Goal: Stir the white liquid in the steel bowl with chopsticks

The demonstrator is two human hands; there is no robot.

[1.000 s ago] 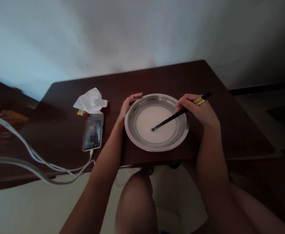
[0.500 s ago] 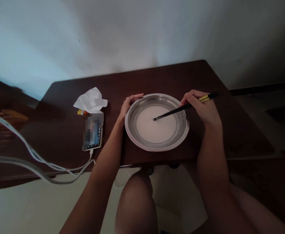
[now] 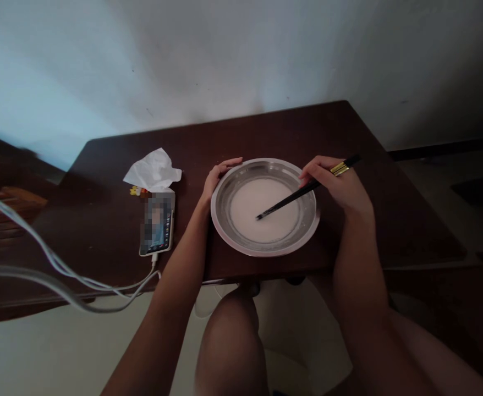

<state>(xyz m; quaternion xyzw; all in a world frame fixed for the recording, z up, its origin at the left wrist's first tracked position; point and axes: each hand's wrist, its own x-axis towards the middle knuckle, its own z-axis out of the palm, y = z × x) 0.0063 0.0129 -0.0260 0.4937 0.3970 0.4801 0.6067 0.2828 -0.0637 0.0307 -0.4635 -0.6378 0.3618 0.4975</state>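
Observation:
A wide metal bowl (image 3: 225, 234) stands near the table's front edge, with a milky white liquid (image 3: 262, 198) in it. My left hand (image 3: 215, 179) is curved around the bowl's left side, steadying it, its fingers along the far rim. In my right hand (image 3: 336, 184), the fingers are closed around black chopsticks (image 3: 293, 196) with gold bands near their upper ends. They slant down to the left over the right rim, and their tips are at the liquid, left of the middle.
The dark wooden table (image 3: 291, 129) stands against a pale wall (image 3: 233, 55). Left of the bowl lie a phone (image 3: 161, 225) on a white charging cable (image 3: 55, 286), a crumpled tissue (image 3: 153, 169) and a small yellow trinket (image 3: 135, 191). My knee (image 3: 231, 341) is below the table edge.
The chopstick tips have moved toward me and slightly left through the liquid. My right hand has shifted a little left. My left hand stays at the bowl.

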